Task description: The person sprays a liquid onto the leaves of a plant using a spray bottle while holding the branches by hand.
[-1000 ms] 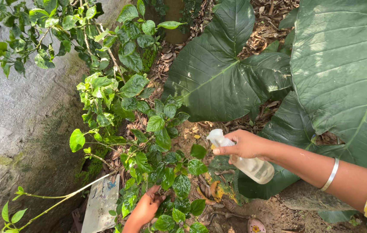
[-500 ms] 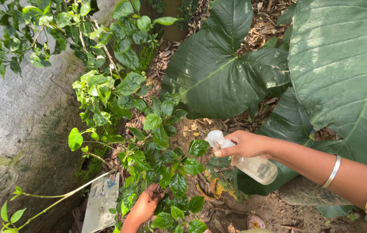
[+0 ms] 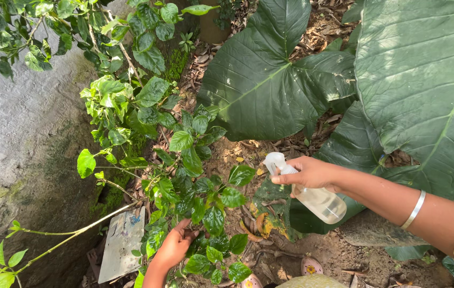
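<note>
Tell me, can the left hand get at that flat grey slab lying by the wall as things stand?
Probably yes. The left hand is down among the small shrub's leaves, and the grey slab lies just beside it with only a few thin stems between. It would have to let go of the foliage first.

Two huge heart-shaped leaves, grey rock wall, flat board, dry leaf litter

Sunlit soil, mossy grey wall
</note>
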